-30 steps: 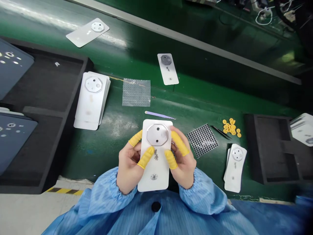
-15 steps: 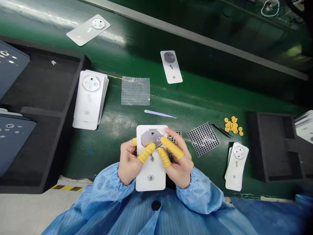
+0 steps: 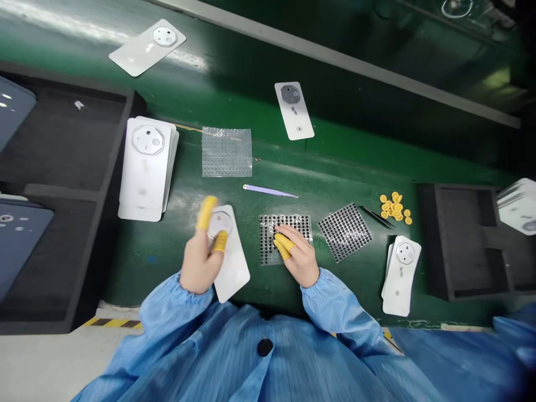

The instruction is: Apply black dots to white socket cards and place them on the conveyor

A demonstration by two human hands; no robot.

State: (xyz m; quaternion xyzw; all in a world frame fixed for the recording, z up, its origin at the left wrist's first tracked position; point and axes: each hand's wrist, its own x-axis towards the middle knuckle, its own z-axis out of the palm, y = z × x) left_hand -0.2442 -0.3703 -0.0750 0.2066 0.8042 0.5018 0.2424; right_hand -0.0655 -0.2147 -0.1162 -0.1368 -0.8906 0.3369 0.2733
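Note:
My left hand (image 3: 199, 259), with yellow finger cots, holds a white phone back cover (image 3: 232, 265) at its left edge. The thumb lies over the front beside the octagonal camera area, while the blurred index finger points up and away. The cover tilts, its lower end towards the right. My right hand (image 3: 300, 258) is over a clear sheet of small black round pieces (image 3: 267, 254). Its thumb and index finger, in yellow cots, are pinched together at the sheet; whatever is between them is hidden.
A second dotted sheet (image 3: 345, 231), black tweezers (image 3: 377, 218) and yellow finger cots (image 3: 393, 207) lie rightward. Purple tweezers (image 3: 270, 191) and bubble wrap (image 3: 226, 152) lie ahead. White covers are stacked left (image 3: 144, 173) and right (image 3: 402, 279), between black trays (image 3: 106, 206) (image 3: 439, 245).
My right hand has left the phone back cover and moved down to the dotted sheet. My left hand has carried the cover to the left and tilted it.

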